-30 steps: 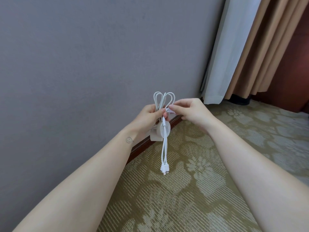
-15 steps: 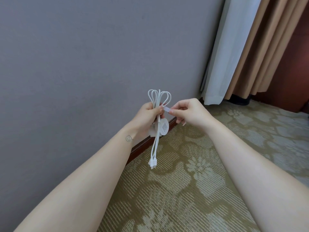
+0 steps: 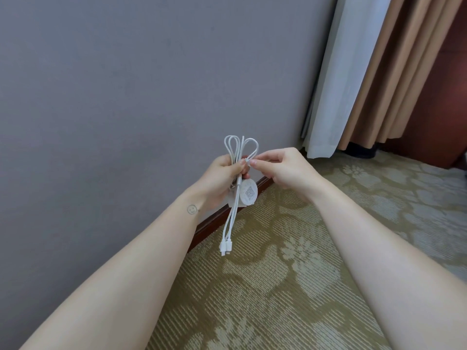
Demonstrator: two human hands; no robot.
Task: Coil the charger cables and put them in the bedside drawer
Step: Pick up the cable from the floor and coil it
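Note:
A white charger cable point(image 3: 233, 213) is folded into loops that stick up above my left hand point(image 3: 223, 180), which grips the bundle in its fist. A round white tag point(image 3: 248, 192) with a printed code hangs against the cable below that hand. Two white plugs point(image 3: 226, 247) dangle at the bottom of the bundle. My right hand point(image 3: 280, 168) pinches a strand of the cable between thumb and forefinger, right beside the left thumb. No drawer is in view.
A grey wall point(image 3: 126, 97) rises on the left with a dark wooden skirting board point(image 3: 209, 228) at its foot. Patterned olive carpet point(image 3: 278, 286) covers the floor. White and tan curtains point(image 3: 366, 72) hang at the back right.
The dangling plugs have swung left and risen as the hanging length got shorter. My right hand has moved in closer to the left thumb. The loops on top stand slightly taller.

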